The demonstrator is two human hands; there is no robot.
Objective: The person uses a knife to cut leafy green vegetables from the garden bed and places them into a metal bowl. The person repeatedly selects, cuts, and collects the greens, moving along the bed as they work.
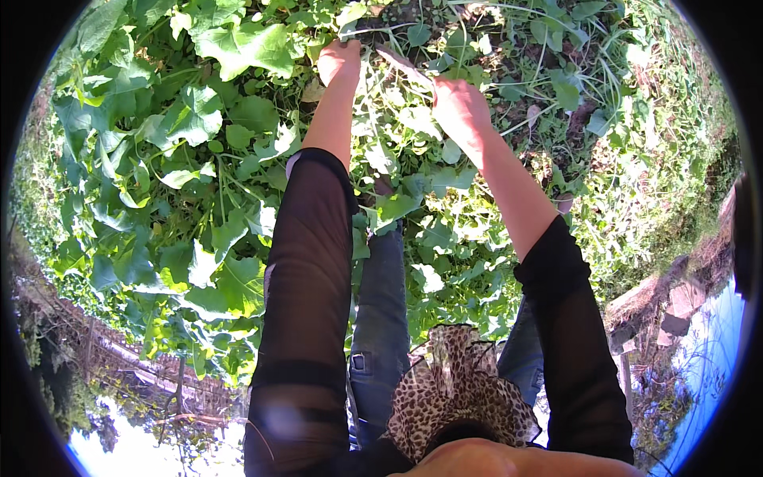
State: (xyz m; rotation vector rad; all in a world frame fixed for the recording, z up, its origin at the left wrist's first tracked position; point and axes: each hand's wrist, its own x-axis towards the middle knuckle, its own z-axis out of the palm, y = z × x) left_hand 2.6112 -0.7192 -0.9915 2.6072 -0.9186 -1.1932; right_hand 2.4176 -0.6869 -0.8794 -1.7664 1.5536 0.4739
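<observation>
My left hand point(340, 61) is closed at the top of the view, with a leafy green plant point(350, 14) at its fingers. The part inside that fist is hidden. In my right hand point(461, 110) is a knife-like tool with a narrow, dull blade point(404, 65). The blade points up and left towards my left hand, with a gap between them. My fingers cover the tool's handle. Low weeds point(381, 119) grow between my two forearms.
Broad-leaved plants point(197, 116) grow thickly on the left. Thinner stems and small weeds point(536, 65) spread over dark soil on the right. My jeans-clad leg point(380, 322) stands among leaves. A bank or low wall point(650, 301) curves along the right rim.
</observation>
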